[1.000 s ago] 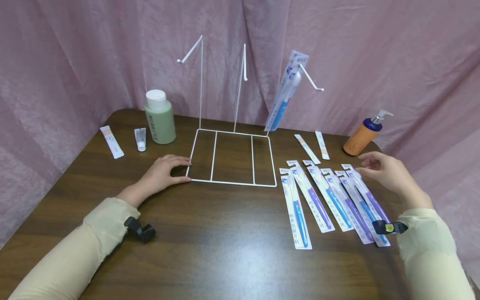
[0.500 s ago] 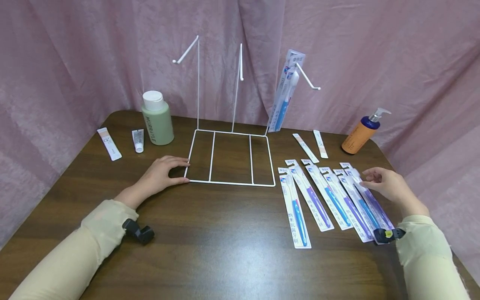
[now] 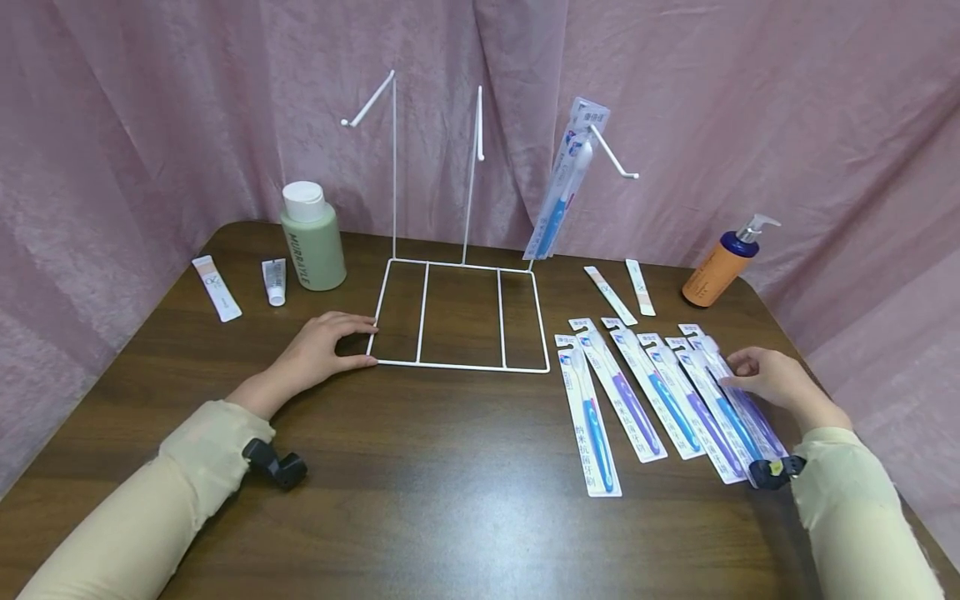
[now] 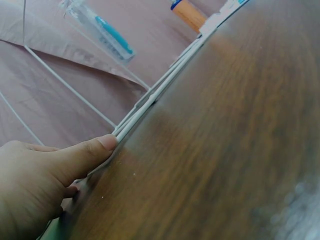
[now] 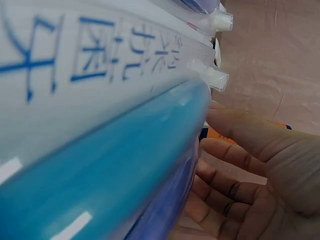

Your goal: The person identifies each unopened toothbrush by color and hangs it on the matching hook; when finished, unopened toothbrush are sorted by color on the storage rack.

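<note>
My left hand (image 3: 303, 358) rests at the near left corner of a white wire rack (image 3: 463, 367), thumb and fingers extended and touching the bars. In the left wrist view its thumb (image 4: 95, 152) lies along the bar end. My right hand (image 3: 780, 385) is at the right edge of the rightmost packaged toothbrush (image 3: 756, 418), a purple one, thumb tip over the pack and the other fingers loosely bent beside it. In the right wrist view a blue toothbrush (image 5: 115, 155) fills the foreground, and a gap shows between thumb and fingers. Several packaged toothbrushes lie fanned out leftward.
Packaged toothbrushes (image 3: 566, 187) hang from the rack's right hook; the left hook (image 3: 371, 98) and middle hook (image 3: 481, 125) bear nothing. A green bottle (image 3: 315, 246), small tube (image 3: 275, 283) and sachet (image 3: 216, 287) stand or lie left. Two sachets (image 3: 611, 297) and an orange pump bottle (image 3: 716, 271) are right.
My right hand has moved down and toward me, from near the pump bottle to beside the rightmost toothbrush pack. My left hand stays on the rack. The hanging toothbrushes sway slightly.
</note>
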The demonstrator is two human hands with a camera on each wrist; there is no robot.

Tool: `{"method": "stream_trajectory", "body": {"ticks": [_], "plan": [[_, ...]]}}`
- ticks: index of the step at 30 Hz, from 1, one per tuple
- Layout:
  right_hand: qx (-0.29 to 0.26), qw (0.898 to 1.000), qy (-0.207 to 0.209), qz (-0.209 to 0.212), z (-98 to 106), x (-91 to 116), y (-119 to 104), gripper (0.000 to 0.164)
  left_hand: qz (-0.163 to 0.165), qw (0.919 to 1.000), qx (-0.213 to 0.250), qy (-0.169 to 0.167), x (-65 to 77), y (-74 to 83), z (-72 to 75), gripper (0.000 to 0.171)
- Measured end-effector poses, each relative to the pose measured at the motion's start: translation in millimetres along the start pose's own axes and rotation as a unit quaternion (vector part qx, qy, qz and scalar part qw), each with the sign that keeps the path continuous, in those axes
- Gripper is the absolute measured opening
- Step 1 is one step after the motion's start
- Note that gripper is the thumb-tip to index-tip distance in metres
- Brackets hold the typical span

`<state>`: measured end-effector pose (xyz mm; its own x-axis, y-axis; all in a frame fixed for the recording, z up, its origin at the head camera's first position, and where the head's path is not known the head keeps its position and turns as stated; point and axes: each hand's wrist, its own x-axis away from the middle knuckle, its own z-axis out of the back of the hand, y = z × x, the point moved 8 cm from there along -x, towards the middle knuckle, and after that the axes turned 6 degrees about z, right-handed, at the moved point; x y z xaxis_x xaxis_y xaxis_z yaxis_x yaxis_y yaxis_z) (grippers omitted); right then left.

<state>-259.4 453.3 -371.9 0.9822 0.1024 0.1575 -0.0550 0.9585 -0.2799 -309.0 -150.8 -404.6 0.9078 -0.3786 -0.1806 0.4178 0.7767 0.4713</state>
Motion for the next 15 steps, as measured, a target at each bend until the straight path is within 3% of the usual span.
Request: {"method": "stream_trajectory", "body": {"ticks": [15], "plan": [[-0.001,0.999,-0.032,-0.020,-7.0,-3.2,3.8,0.064,0.004,1.0000,-0.001,-0.003,-0.2,0.4,0.1,0.052]]}}
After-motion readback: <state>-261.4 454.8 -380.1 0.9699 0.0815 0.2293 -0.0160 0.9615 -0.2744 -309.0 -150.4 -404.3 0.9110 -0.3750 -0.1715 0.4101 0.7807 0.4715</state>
